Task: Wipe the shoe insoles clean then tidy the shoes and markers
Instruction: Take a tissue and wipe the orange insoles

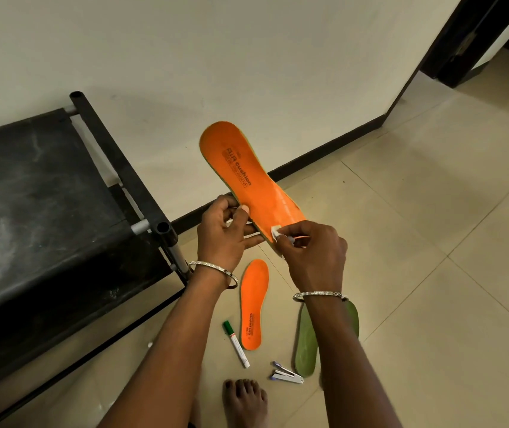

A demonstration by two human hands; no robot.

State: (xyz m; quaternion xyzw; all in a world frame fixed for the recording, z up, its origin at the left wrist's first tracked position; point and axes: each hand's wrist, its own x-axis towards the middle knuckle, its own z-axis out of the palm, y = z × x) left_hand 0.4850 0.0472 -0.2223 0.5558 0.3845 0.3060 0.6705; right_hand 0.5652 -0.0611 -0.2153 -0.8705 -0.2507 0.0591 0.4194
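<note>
Head view: wiping is in hand, the left hand (225, 234) pinching the orange insole (247, 174) by its edge while the right hand (311, 257) presses a pinched small white wipe (275, 233) on its near end, so the next move likely calls for strokes toward the far end.

A plain cream wall (247, 57) meets a floor of large glossy beige tiles (432, 242) along a dark skirting strip (324, 143). A low black rack (46, 196) with tubular posts stands against the wall at left. A dark door frame (469, 35) rises at upper right. The light is soft and even.
</note>
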